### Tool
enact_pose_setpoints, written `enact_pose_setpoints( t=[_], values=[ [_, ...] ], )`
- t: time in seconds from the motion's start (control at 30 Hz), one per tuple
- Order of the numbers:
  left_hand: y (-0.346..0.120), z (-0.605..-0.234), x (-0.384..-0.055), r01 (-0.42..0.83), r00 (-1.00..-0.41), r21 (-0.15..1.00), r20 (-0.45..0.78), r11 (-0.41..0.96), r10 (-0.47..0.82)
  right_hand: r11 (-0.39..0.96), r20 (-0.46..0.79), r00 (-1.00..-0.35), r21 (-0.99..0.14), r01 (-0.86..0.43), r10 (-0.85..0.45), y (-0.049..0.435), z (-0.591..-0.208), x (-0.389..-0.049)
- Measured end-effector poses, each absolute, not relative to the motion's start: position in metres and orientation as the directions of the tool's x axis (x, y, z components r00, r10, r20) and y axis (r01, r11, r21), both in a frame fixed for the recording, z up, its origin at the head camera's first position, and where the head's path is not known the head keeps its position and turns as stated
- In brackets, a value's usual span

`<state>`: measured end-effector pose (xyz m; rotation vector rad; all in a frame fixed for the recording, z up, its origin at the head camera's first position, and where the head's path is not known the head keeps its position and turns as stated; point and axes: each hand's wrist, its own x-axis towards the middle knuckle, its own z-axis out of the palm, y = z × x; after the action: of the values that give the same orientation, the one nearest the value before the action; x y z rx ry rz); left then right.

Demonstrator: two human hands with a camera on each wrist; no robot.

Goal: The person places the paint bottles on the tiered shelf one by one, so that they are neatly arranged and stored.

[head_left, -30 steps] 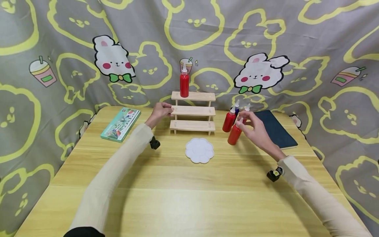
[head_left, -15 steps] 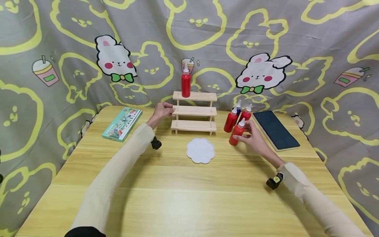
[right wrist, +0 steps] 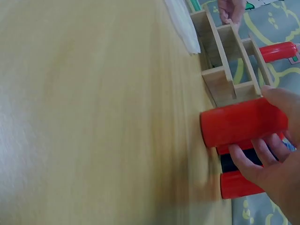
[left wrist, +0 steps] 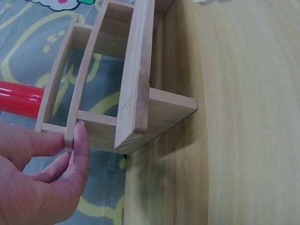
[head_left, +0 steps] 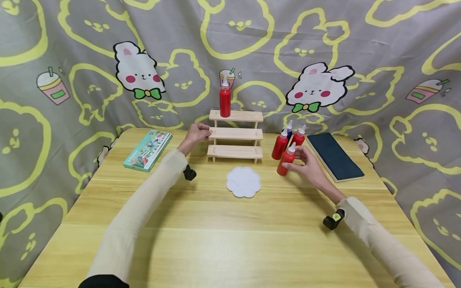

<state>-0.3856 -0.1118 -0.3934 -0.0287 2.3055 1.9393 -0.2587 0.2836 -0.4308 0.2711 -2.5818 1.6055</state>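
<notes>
My left hand (head_left: 196,135) pinches the left end of the middle step of a three-step wooden stand (head_left: 235,133); the left wrist view shows the thumb and fingers (left wrist: 80,140) on either side of that board. On the top step a red squeeze bottle (head_left: 225,102) with a white pointed nozzle stands upright. My right hand (head_left: 309,165) grips an orange-red squeeze bottle (head_left: 286,162), thumb on one side and fingers on the other. Right behind it are two more red bottles (head_left: 279,147) and a dark blue bottle (head_left: 289,131), mostly hidden.
A white flower-shaped palette (head_left: 243,182) lies in front of the stand. A green illustrated box (head_left: 148,151) is at the left, and a dark-covered book (head_left: 335,156) lies right of the bottles. A patterned curtain (head_left: 252,40) hangs behind the wooden table (head_left: 230,240).
My right hand has lowered from the nozzle of the front orange-red bottle to its body and now grips it there. My left hand keeps its pinch on the stand.
</notes>
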Motion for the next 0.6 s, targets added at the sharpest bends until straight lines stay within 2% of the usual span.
enact_pose_setpoints(
  t=[0.17, 0.33, 0.6],
  values=[
    [-0.112, -0.395, -0.386, -0.095, -0.992, 0.981, -0.108, 0.171, 0.066, 0.429, 0.161, -0.977, -0.880, -0.205, -0.137, 0.288, -0.431, -0.261],
    [-0.112, -0.395, -0.387, -0.094, -0.992, 0.980, -0.107, 0.175, 0.066, 0.453, 0.185, -0.977, -0.866, -0.212, -0.105, 0.289, -0.430, -0.262],
    [-0.112, -0.396, -0.387, -0.092, -0.992, 0.981, -0.106, 0.172, 0.073, 0.352, 0.113, -0.993, -0.928, -0.121, -0.043, 0.279, -0.409, -0.260]
  ],
)
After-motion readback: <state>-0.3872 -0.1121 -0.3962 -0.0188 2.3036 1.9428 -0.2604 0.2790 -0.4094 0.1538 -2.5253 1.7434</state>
